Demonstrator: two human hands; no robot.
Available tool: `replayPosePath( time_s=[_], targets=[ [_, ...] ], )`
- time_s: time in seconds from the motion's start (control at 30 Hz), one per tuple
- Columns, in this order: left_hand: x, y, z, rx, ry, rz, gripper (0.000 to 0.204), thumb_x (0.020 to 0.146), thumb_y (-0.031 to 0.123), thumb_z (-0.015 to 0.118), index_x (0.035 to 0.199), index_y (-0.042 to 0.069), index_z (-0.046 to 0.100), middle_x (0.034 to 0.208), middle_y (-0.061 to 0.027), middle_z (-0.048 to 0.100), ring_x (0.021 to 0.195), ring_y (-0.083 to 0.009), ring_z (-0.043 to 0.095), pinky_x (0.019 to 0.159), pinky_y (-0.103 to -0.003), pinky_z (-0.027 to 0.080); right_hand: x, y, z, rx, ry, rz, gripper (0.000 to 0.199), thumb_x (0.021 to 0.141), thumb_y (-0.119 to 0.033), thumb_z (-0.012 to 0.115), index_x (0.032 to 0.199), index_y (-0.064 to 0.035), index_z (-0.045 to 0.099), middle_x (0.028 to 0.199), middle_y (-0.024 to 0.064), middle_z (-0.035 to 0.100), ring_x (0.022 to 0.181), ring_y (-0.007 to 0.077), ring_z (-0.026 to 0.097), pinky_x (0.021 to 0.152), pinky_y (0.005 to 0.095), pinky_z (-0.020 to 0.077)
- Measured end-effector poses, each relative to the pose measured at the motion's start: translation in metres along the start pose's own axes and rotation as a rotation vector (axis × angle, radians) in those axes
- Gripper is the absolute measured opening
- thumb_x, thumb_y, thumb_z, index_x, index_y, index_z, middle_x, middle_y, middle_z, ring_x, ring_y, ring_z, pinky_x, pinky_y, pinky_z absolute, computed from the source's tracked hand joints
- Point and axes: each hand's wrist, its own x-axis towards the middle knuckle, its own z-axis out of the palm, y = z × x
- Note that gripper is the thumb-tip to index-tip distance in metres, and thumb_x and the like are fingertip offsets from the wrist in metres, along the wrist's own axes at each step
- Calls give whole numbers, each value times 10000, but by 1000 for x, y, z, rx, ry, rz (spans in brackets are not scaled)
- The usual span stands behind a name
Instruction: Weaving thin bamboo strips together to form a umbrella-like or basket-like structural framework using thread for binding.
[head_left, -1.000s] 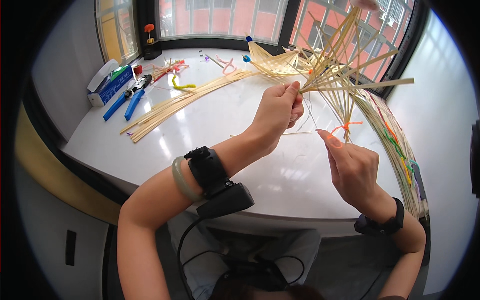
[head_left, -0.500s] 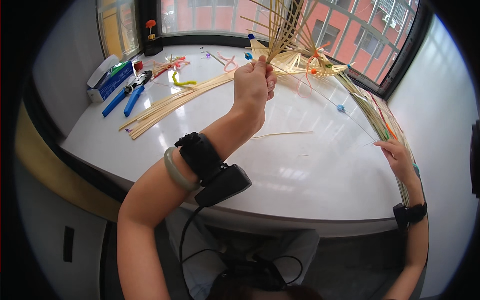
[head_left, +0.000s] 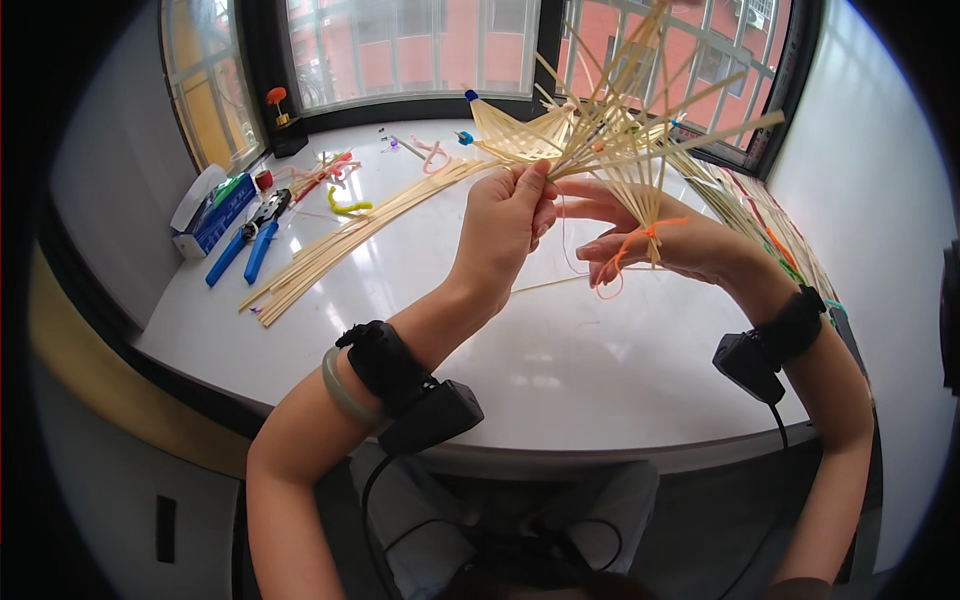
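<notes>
My left hand (head_left: pixel 510 215) pinches the gathered stems of pale bamboo strips (head_left: pixel 565 165) between thumb and fingers, and the strips fan out beyond it. At the right, my right hand (head_left: pixel 690 245) reaches in behind a hanging bunch of these strips. Its upper fingers stretch to the left hand's grip; the lower ones are curled together, and whatever they hold is too small to make out. An orange tie (head_left: pixel 650 232) binds the hanging bunch in front of its back. On the far side spreads a pleated, woven bamboo piece (head_left: pixel 515 130) with a blue tip (head_left: pixel 471 96).
Long flat bamboo strips (head_left: pixel 350 245) lie on the white table (head_left: pixel 470 390). At the left are blue-handled pliers (head_left: pixel 262 240), a blue box (head_left: pixel 218 212) and a yellow fuzzy stem (head_left: pixel 347 207). Bundled strips (head_left: pixel 755 215) line the right edge, near the window.
My right hand has come in from the far right to beside my left hand; the thread it drew out no longer shows. The strips have swung toward me and right.
</notes>
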Motion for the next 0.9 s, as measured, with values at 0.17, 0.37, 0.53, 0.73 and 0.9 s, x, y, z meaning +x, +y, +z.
replayPosePath(
  time_s=[0.17, 0.37, 0.53, 0.73, 0.9],
  targets=[
    [-6, 3, 5, 43, -186, 74, 290, 908, 269, 452, 696, 73, 482, 497, 45, 383, 435, -16, 301, 402, -172, 233, -2, 1, -20, -62, 65, 68, 359, 846, -273, 561, 1069, 8, 557, 733, -11, 516, 673, 71, 480, 587, 206, 393],
    [-14, 13, 15, 56, -311, 70, 232, 904, 217, 467, 773, 34, 527, 575, 39, 414, 469, -16, 332, 422, -162, 267, -24, -10, -38, -117, -57, 3, 262, 842, -222, 561, 944, 15, 607, 751, -13, 544, 646, 39, 446, 585, 181, 350],
    [-19, -3, 9, 287, -528, 91, 204, 903, 191, 470, 853, 16, 561, 604, 44, 422, 507, -21, 327, 448, -169, 274, -3, 15, -48, 17, -214, 126, 210, 835, -179, 566, 864, 21, 623, 747, -9, 557, 655, 34, 457, 593, 177, 355],
    [-23, -1, 13, 818, -525, 521, 158, 850, 170, 524, 827, 38, 606, 537, -52, 510, 485, -143, 488, 454, -283, 353, 2, -28, -51, -423, -310, 334, 172, 807, -191, 592, 778, -32, 650, 604, -65, 486, 553, 18, 343, 509, 183, 259],
    [-24, -6, 10, 1248, -467, 656, 124, 814, 154, 530, 757, 66, 597, 519, -116, 525, 498, -288, 529, 473, -380, 382, 25, -57, -41, -804, -306, 417, 202, 816, -189, 572, 732, -22, 647, 590, -32, 527, 556, 36, 407, 541, 206, 320]
  ],
)
